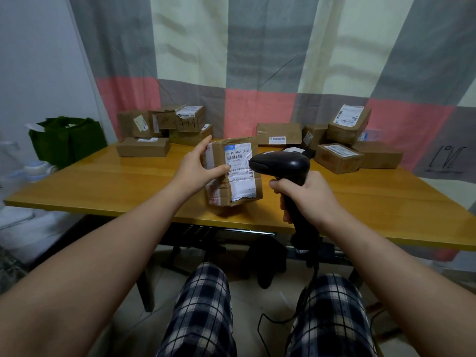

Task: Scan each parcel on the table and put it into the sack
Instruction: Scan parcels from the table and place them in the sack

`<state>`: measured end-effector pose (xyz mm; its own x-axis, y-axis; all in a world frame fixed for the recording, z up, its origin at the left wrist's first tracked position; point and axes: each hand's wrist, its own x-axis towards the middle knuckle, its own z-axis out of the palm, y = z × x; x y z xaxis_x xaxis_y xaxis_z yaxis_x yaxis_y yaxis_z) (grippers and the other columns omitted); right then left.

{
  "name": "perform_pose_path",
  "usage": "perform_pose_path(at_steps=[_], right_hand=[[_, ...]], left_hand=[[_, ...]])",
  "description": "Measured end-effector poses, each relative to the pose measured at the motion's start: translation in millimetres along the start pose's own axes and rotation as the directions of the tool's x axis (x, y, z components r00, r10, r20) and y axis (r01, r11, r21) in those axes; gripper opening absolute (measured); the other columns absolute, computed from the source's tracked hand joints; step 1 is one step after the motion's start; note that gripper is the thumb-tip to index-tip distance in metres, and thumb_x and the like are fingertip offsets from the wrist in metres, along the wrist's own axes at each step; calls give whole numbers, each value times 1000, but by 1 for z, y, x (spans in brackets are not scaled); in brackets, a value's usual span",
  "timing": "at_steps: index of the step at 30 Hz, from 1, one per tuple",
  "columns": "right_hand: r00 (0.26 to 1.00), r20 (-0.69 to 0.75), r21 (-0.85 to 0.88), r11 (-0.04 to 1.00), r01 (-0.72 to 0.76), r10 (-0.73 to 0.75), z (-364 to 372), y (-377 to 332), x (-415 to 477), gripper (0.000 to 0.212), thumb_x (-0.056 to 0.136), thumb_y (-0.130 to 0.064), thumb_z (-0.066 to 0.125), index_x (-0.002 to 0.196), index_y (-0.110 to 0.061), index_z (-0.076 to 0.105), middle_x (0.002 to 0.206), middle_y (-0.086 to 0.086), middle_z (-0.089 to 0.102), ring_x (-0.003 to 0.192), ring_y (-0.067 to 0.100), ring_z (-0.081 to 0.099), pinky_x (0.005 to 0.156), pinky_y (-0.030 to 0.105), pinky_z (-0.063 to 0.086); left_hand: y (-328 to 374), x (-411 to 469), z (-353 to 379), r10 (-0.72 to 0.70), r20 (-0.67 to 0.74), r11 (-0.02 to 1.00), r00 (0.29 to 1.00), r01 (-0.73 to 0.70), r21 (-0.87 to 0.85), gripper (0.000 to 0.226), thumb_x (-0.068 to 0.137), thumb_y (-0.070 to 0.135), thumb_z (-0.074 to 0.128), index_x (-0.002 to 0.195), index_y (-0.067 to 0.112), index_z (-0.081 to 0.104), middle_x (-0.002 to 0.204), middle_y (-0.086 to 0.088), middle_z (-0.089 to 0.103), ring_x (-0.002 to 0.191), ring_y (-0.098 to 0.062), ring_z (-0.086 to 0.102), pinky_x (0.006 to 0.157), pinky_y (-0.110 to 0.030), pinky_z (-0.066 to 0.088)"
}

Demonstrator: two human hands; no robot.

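Here, a brown cardboard parcel stands on end on the wooden desk, close to the front edge and roughly at its middle. The left hand grasps it from the left side, fingers reaching over the upper corner and thumb pressed on the front face at the edge of the white label. The right hand is clenched round the handle of a black scanner. The scanner's head points left, level with the label and just beside the parcel's right edge. Its handle reaches down past the desk's front edge, and a dark cable trails to the floor. Along the far edge, against the checked curtain, a left pile of boxes sits stacked near the back left corner. A right cluster spreads from the centre to the right, some boxes lying on top of others. A narrow gap of bare wood separates the two groups behind the held parcel. Broad bare wood runs along the front on both sides of the hands, wider on the left. The green sack stands off the desk, beyond its far left corner, well apart from the parcel. The way to it across the left end of the desk has only the lowest box of the left pile near it.
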<state>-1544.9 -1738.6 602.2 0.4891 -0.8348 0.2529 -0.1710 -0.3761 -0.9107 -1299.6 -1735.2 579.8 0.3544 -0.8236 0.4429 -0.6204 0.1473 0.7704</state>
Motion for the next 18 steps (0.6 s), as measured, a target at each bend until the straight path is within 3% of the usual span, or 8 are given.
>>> perform_pose_path(at_steps=[5,8,10,12,14,16,18], right_hand=[[998,58,61,998,15,-18,31,3,22,23,90,-14,63,84,8,60,55,15,53,43,29,53,48,35,45],[989,143,122,992,30,-48,70,0,37,26,89,-14,63,81,10,59,52,15,52,39,26,52,45,29,42],[970,234,158,987,25,-62,107,-4,43,29,89,-13,63,68,6,56,50,16,50,38,25,50,42,26,40],[937,344,188,982,-1,-65,150,-7,44,32,89,-13,64,61,0,54,48,13,49,36,24,48,41,25,40],[885,457,207,978,-9,-89,194,-10,38,34,89,-14,64,58,-3,54,49,14,51,36,24,49,42,26,40],[821,561,212,977,-15,-109,232,-11,26,38,89,-16,65,55,-4,55,49,14,52,38,24,50,45,25,40],[761,640,211,977,-42,-105,264,-10,10,37,90,-15,64,55,-5,55,49,13,53,40,24,50,47,24,41]], left_hand=[[-15,-17,-28,-13,-74,1000,997,13,-4,92,75,30,80,150,24,28,142,1,46,120,-5,43,104,-33,43],[-32,-41,-61,-56,-160,998,985,57,1,89,75,32,80,147,28,29,138,6,45,112,2,47,91,-15,44],[-46,-66,-90,-96,-264,995,960,96,-11,85,73,35,81,143,33,33,136,4,46,106,-1,54,84,-14,48],[-60,-99,-122,-123,-384,990,915,138,10,84,67,42,84,137,37,37,135,-1,47,107,-13,58,87,-24,52],[-74,-139,-153,-145,-500,982,854,187,35,82,61,48,82,129,42,38,132,-2,47,108,-16,58,86,-23,52],[-86,-186,-179,-191,-613,964,767,263,29,83,58,50,80,128,41,38,132,-3,46,110,-15,58,88,-22,52],[-99,-235,-198,-230,-718,935,656,354,24,88,57,54,79,132,37,36,136,-6,44,118,-14,54,99,-33,49]])
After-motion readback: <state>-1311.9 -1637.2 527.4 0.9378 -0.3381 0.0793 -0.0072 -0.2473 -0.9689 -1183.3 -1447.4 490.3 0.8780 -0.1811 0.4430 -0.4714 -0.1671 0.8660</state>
